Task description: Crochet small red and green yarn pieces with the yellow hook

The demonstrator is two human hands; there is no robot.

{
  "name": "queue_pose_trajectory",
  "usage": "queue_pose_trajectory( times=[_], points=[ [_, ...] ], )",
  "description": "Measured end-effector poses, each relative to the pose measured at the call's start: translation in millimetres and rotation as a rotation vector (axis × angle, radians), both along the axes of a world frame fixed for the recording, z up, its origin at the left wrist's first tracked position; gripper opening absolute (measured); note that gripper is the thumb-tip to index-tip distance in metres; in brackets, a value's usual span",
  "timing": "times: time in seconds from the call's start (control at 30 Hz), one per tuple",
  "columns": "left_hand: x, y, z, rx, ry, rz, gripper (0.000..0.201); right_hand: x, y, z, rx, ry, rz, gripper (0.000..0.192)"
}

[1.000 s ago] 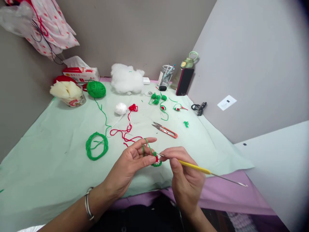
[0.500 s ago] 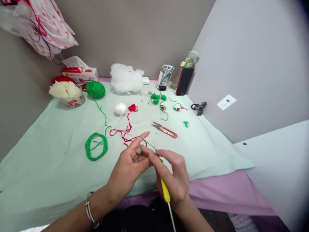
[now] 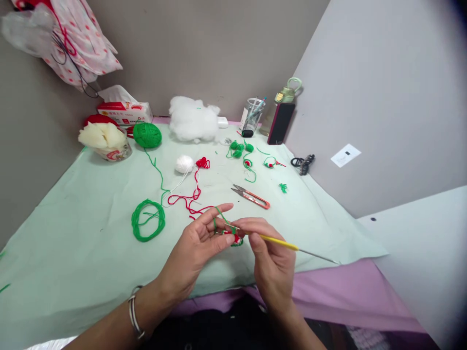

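My left hand (image 3: 199, 243) pinches a small crochet piece (image 3: 236, 239) in red, white and green between thumb and fingers. Green yarn (image 3: 221, 214) runs over the raised left index finger and down to the piece. My right hand (image 3: 273, 257) grips a crochet hook (image 3: 279, 241) with a yellow handle, its metal tip at the top edge of the piece. The hook lies nearly level, its thin rear shaft pointing right. Part of the crochet piece is hidden behind the left fingers.
Thread snips (image 3: 251, 197) lie beyond my hands. To the left are a coil of green yarn (image 3: 134, 226) and a green yarn ball (image 3: 147, 135). A white ball (image 3: 184, 164), red yarn (image 3: 203, 163), stuffing (image 3: 193, 119), a phone (image 3: 281, 124) and a hair clip (image 3: 307, 165) are farther back.
My right hand has turned the hook from pointing steeply toward me to lying nearly level. The red, white and green crochet piece, hidden before, now shows between my hands.
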State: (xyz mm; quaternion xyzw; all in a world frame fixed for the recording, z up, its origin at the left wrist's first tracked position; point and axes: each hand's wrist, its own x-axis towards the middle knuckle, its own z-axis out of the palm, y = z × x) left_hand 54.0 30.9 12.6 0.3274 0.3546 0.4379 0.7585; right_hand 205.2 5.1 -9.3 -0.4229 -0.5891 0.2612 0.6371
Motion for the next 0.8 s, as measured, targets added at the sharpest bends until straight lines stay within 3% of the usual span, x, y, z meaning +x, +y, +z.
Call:
queue_pose_trajectory(
  times=[0.17, 0.23, 0.33, 0.4, 0.5, 0.6, 0.7, 0.8],
  points=[
    [3.6, -0.6, -3.0, -0.057, -0.06, 0.062, 0.051, -1.4, -6.4, -12.0, 0.213, -0.404, -0.136, 0.039],
    [2.7, 1.1, -4.1, -0.122, -0.121, 0.039, 0.046, 2.2, -5.6, -11.6, 0.248, -0.467, -0.156, 0.041],
    [-0.4, 4.6, -4.1, -0.195, -0.156, -0.023, 0.039, 8.1, -1.2, -2.9, 0.099, -0.215, -0.115, 0.03],
    [-1.0, 4.8, -3.1, -0.142, -0.108, 0.003, 0.041, 8.6, 1.4, 1.5, 0.003, -0.03, -0.063, 0.027],
    [1.9, 0.7, -2.8, -0.027, -0.04, 0.108, 0.05, 3.4, 1.7, -2.7, 0.031, -0.125, -0.067, 0.026],
    [3.3, -2.1, -4.9, -0.104, -0.101, 0.066, 0.05, 1.1, -0.6, -10.8, 0.271, -0.36, -0.167, 0.035],
    [-1.2, 0.7, -5.7, -0.195, -0.133, -0.033, 0.038, 7.1, -0.7, -8.8, 0.142, -0.178, -0.13, 0.03],
    [-5.5, 3.3, -3.6, -0.092, -0.052, 0.013, 0.036, 10.3, 2.4, -1.0, 0.003, 0.093, -0.038, 0.024]
  ],
)
